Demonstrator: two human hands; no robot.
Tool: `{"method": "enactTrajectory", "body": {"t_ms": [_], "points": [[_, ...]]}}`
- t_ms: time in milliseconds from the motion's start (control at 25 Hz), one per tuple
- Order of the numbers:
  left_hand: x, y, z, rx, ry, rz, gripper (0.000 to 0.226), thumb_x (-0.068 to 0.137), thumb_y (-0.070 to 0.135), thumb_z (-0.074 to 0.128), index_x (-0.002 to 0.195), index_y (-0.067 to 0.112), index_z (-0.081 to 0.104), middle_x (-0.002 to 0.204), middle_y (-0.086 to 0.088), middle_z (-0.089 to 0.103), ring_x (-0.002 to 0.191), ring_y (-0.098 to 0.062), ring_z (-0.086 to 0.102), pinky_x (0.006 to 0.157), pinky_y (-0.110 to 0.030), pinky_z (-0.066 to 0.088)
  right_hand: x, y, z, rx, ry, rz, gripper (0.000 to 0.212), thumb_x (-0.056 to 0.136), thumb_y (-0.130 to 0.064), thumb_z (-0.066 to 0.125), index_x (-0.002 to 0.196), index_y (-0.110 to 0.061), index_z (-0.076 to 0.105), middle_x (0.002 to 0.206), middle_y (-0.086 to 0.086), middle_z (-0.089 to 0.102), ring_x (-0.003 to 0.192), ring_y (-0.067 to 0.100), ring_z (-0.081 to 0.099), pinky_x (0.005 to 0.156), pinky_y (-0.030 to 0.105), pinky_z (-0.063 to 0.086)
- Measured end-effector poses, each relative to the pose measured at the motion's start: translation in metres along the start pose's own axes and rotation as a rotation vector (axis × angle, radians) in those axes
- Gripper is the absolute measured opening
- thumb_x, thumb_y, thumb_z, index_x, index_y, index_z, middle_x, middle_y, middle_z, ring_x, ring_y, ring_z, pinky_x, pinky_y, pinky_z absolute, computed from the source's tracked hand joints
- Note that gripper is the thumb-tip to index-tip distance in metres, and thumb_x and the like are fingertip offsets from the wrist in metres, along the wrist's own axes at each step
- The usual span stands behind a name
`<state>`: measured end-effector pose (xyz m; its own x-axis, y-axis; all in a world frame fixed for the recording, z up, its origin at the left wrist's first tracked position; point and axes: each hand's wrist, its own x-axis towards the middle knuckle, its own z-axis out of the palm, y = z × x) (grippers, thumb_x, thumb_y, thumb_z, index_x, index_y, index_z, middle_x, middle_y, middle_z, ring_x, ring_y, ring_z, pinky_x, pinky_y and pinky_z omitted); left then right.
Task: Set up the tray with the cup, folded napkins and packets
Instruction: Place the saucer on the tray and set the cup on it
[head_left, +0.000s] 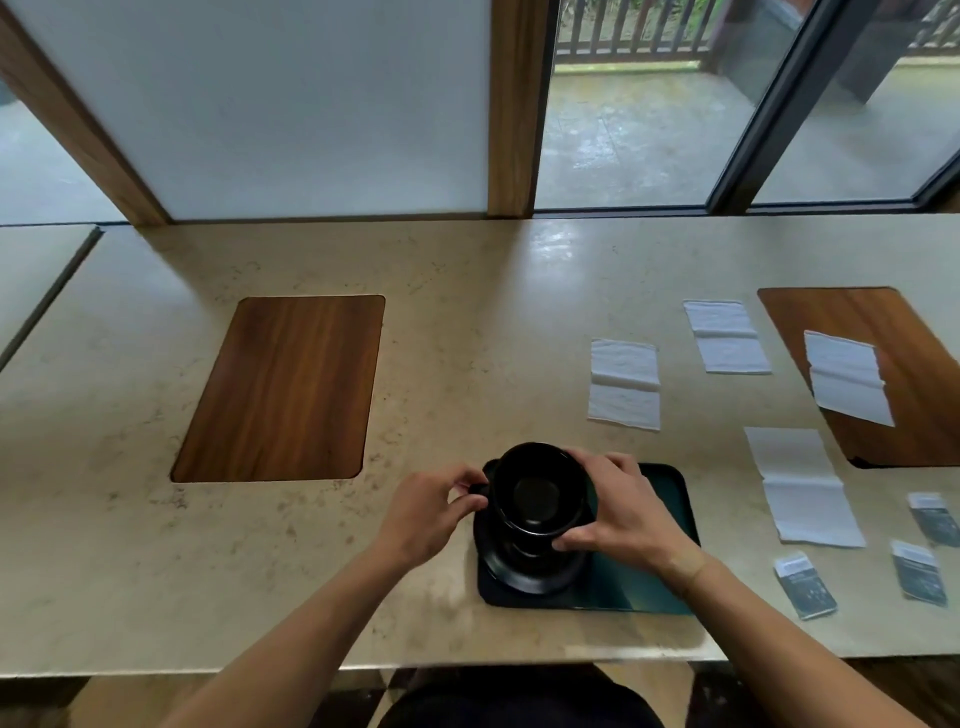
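Observation:
A black cup (535, 493) is held above a black saucer (530, 571) at the left end of a dark tray (665, 519) near the counter's front edge. My left hand (431, 509) pinches the cup's handle. My right hand (618, 509) wraps the cup's right side. Several white napkins lie unfolded to the right: one (623, 384) behind the tray, one (724, 336) farther back, one (847, 376) on a wooden inlay, one (802, 486) right of the tray. Three dark packets (804, 586), (918, 572), (935, 518) lie at the far right.
The stone counter (441, 364) has a wooden inlay (285, 387) at left and another (893, 332) at right. A frosted panel and windows stand behind it. The counter's front edge runs just below the tray.

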<state>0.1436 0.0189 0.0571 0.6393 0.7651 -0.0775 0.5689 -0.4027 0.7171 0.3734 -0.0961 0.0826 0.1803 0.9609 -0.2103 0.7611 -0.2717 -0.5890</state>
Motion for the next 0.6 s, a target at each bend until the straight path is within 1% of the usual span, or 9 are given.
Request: {"method": "enactTrajectory", "body": {"t_ms": [120,200,280,440,600], "points": [[-0.011,0.004,0.013,0.022,-0.009,-0.032,0.023,0.087,0.026,0.071,0.109,0.021,0.071,0.097,0.006,0.072,0.091,-0.006,0.064,0.083,-0.031,0.051,-0.013,0.009,0.005,0.003,-0.013,0.015,0.098,0.044,-0.062,0.073,0.132,-0.048,0.031,0.115,-0.029,0.045,0.118,0.01,0.03,0.096,0.041,0.04],[-0.017,0.004,0.019,0.025,-0.006,-0.045,0.022,0.087,0.025,0.071,0.109,0.021,0.07,0.098,0.006,0.072,0.092,-0.007,0.063,0.083,-0.03,0.051,-0.018,0.012,0.01,0.029,-0.026,0.022,0.099,0.045,-0.06,0.075,0.133,-0.046,0.032,0.117,-0.028,0.047,0.12,0.012,0.03,0.096,0.039,0.038],[-0.022,0.003,0.024,0.035,-0.004,-0.057,0.021,0.087,0.024,0.071,0.108,0.022,0.07,0.098,0.007,0.071,0.093,-0.007,0.063,0.082,-0.029,0.051,-0.022,0.014,0.016,0.043,-0.039,0.03,0.1,0.047,-0.059,0.077,0.135,-0.044,0.032,0.122,-0.022,0.051,0.122,0.012,0.03,0.097,0.04,0.038],[-0.029,-0.001,0.032,0.048,-0.01,-0.082,0.021,0.087,0.025,0.071,0.108,0.023,0.069,0.098,0.007,0.072,0.092,-0.006,0.063,0.081,-0.027,0.051,-0.027,0.018,0.025,0.067,-0.058,0.061,0.103,0.048,-0.054,0.081,0.138,-0.04,0.032,0.127,-0.014,0.052,0.126,0.015,0.029,0.102,0.045,0.038],[-0.031,-0.005,0.035,0.049,-0.003,-0.093,0.021,0.087,0.026,0.07,0.108,0.025,0.069,0.099,0.01,0.072,0.092,-0.002,0.063,0.081,-0.025,0.051,-0.026,0.019,0.029,0.088,-0.067,0.066,0.101,0.049,-0.052,0.081,0.135,-0.044,0.03,0.117,-0.022,0.044,0.124,0.013,0.029,0.102,0.043,0.039]]}}
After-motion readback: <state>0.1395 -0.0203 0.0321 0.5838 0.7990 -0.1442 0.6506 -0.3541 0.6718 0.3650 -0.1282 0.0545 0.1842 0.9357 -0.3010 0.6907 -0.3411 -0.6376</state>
